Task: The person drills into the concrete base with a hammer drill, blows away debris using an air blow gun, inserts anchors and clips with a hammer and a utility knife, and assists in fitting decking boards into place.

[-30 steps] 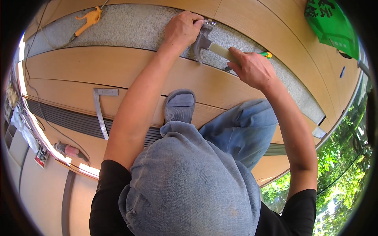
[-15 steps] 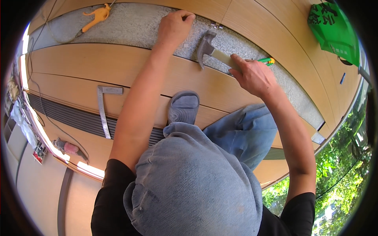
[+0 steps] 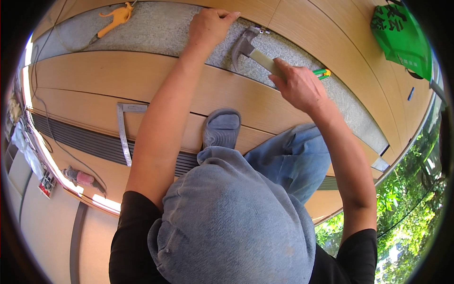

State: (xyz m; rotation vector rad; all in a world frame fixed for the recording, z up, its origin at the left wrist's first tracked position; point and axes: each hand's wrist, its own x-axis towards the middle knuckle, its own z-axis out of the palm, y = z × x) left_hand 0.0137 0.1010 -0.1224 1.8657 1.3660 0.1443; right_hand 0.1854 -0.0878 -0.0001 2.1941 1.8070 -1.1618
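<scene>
A claw hammer (image 3: 242,46) is in my right hand (image 3: 302,89), which wraps round its pale handle. The hammer's head hangs over the grey speckled strip (image 3: 163,29) between the wooden boards, close to a small metal clip (image 3: 263,31) at the far board's edge. Left of the hammer, my left hand (image 3: 211,27) is closed, thumb and finger pinched at the edge of the far board (image 3: 312,35). Whatever those fingers hold, if anything, is too small or hidden to name. A green and yellow utility knife (image 3: 323,74) lies just beyond my right hand, partly covered.
An orange air blow gun (image 3: 116,20) with a hose lies at the far left of the strip. A metal square (image 3: 124,127) rests on the near boards beside my left forearm. A pink-grey power tool (image 3: 84,178) lies lower left; a green bag (image 3: 399,40) stands far right.
The hammer and my right hand have shifted away from me and slightly left, bringing its head nearer the clip. My left hand has edged farther away, its fingertips reaching a little right.
</scene>
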